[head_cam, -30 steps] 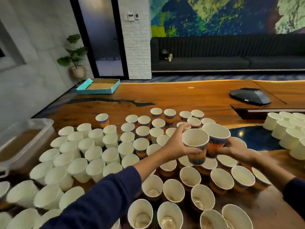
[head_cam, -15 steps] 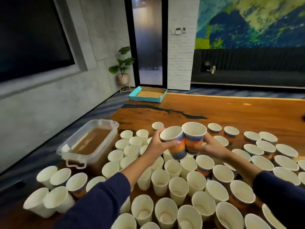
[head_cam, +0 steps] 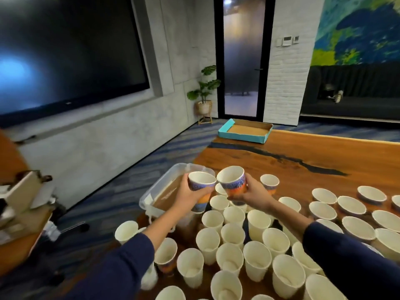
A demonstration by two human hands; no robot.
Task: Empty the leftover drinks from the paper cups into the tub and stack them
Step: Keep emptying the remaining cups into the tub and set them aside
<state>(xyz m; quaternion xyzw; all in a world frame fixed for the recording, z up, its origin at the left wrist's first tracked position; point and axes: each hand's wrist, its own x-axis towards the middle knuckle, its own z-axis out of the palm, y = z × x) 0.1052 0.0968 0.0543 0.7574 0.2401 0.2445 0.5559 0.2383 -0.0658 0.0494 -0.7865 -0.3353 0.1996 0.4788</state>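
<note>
Paper cups occupy both hands: the left hand (head_cam: 186, 197) wraps its fingers round one cup (head_cam: 201, 189), and the right hand (head_cam: 252, 194) grips a second cup (head_cam: 232, 180). Both cups are near upright, mouths up, rims nearly touching, raised beside the tub (head_cam: 151, 191). Each has a white interior and a blue-and-orange patterned wall. The clear plastic tub holds brown liquid at the left edge of the wooden table (head_cam: 303, 152), among many standing cups (head_cam: 255, 263). Beyond are a teal tray (head_cam: 244, 131), a potted plant (head_cam: 204, 92), a dark screen (head_cam: 69, 48) and a glass door (head_cam: 240, 55).
</note>
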